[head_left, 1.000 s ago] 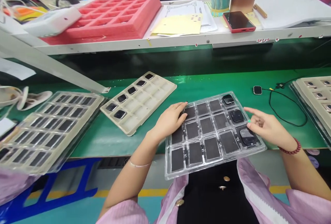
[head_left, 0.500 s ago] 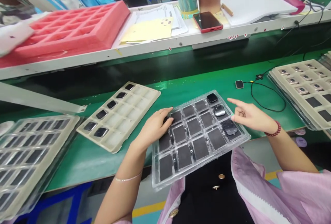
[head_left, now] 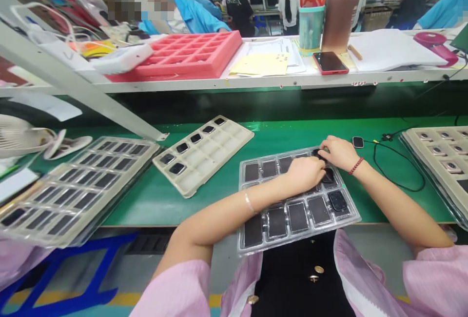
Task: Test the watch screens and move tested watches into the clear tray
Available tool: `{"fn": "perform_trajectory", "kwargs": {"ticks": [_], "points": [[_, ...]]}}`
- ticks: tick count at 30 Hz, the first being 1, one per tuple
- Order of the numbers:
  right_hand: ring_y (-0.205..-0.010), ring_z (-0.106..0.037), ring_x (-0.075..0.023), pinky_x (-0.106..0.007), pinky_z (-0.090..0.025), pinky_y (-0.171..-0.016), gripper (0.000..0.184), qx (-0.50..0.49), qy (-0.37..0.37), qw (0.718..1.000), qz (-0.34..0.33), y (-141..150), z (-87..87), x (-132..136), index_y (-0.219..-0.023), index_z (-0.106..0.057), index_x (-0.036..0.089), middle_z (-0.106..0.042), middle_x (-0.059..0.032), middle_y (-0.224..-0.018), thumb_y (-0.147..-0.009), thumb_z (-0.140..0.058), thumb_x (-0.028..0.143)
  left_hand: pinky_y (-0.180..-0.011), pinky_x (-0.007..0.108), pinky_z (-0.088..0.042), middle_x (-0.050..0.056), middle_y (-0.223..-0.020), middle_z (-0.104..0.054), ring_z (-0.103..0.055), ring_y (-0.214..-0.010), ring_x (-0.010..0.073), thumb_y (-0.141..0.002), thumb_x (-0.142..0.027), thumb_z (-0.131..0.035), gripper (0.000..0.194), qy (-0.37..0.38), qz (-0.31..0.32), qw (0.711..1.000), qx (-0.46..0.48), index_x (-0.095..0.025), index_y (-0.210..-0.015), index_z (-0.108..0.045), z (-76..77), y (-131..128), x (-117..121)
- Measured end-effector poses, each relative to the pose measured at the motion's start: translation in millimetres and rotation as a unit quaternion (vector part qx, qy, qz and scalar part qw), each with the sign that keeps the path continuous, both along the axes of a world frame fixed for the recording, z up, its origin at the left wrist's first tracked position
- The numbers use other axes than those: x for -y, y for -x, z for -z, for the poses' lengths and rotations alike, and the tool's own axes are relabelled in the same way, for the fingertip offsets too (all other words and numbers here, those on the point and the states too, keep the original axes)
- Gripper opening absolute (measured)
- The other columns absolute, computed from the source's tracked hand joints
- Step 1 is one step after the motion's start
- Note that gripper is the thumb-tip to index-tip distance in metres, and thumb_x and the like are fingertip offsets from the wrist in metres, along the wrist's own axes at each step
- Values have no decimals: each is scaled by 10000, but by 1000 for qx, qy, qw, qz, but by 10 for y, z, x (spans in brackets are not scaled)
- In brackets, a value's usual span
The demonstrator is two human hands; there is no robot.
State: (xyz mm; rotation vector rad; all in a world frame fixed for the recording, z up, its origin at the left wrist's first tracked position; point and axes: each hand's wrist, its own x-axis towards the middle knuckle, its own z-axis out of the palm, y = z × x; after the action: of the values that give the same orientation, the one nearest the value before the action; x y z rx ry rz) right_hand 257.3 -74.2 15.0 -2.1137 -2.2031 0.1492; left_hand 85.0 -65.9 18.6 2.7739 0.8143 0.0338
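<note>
l hand (head_left: 305, 173) & r hand (head_left: 338, 153) close together, fingers on dark piece (head_left: 328, 176) at 1 o'clock of clear tray (head_left: 300, 243); grip unclear. piece looks light, slick, fragile: take by edges.

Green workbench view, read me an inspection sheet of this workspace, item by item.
Surface: green bench mat, cream trays lying on it at both sides.
Job's things: clear blister tray holding dark square pieces.
Hands: left hand and right hand both over the tray's far cells; grip unclear.
Clutter: phone, papers and red foam tray on the shelf.
Cables: black cable beside a small dark device.
Surroundings: co-workers beyond the shelf, one in a black top.
</note>
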Motion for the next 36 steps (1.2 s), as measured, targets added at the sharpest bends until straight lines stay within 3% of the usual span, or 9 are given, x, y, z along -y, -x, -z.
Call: {"fn": "perform_trajectory", "kwargs": {"ticks": [7,15,18,21,24,28,30,32,36], "points": [[-926,-626,-276,-329,-470,-693,208,9,6,999,-40,-69,61,-64,-927,-716,186,-625,-125,-1004,-884,-608,358,-739,397,-528,140,-1194,-632,-641,-995,308,-840,-455,-599,450,-53,8,998,18,-119,-1140,-598,118,-127,61],[-961,-558,-238,-316,-446,-804,114,-49,12,993,-106,-147,72,-92,-914,-628,196,-631,-65,-996,-811,-643,244,-844,434,-507,154,-1196,-618,-609,-1042,306,-900,-410,-528,338,-39,30,999,0,-126,-1028,-658,126,-142,76],[-934,-548,-232,-315,-437,-793,69,-68,11,991,-116,-190,69,-28,-880,-589,199,-642,-60,-962,-826,-611,235,-872,450,-496,175,-1154,-627,-596,-1051,323,-827,-378,-630,313,-8,36,999,29,-112,-992,-635,96,-144,120],[-868,-554,-233,-331,-438,-765,52,-86,14,986,-139,-259,65,125,-819,-556,203,-644,-62,-883,-836,-587,241,-842,395,-498,106,-1027,-658,-616,-961,261,-779,-268,-671,204,93,72,987,110,-156,-936,-604,46,-102,169],[-828,-575,-248,-359,-448,-734,95,-126,11,980,-154,-391,89,278,-776,-536,221,-651,-51,-832,-831,-582,284,-716,313,-501,40,-868,-660,-624,-753,170,-789,-234,-653,225,281,52,933,219,-173,-993,-580,3,-17,102],[-813,-636,-274,-400,-485,-703,228,-252,15,965,-73,-502,123,317,-716,-473,253,-710,-68,-904,-824,-632,376,-571,227,-448,13,-749,-632,-592,-605,104,-783,-176,-619,258,484,-71,792,364,-143,-1038,-590,0,205,-242],[-815,-672,-273,-385,-517,-664,263,-392,26,920,-7,-427,114,258,-722,-439,260,-729,-89,-949,-828,-641,392,-500,193,-375,2,-686,-619,-564,-559,88,-745,-160,-634,287,514,-131,749,397,-126,-1028,-609,36,354,-434],[-759,-690,-247,-358,-544,-622,227,-530,48,846,36,-262,102,160,-807,-472,252,-737,-102,-939,-836,-639,403,-464,183,-319,23,-723,-658,-543,-527,72,-706,-185,-671,349,540,-161,713,418,-115,-1044,-624,93,500,-578],[-596,-625,-151,-288,-541,-524,303,-664,97,740,44,128,128,-66,-1061,-563,191,-733,-121,-1002,-845,-636,389,-465,182,-306,105,-986,-718,-529,-523,45,-664,-232,-745,575,597,-176,646,442,-133,-1212,-604,187,730,-678]]}}
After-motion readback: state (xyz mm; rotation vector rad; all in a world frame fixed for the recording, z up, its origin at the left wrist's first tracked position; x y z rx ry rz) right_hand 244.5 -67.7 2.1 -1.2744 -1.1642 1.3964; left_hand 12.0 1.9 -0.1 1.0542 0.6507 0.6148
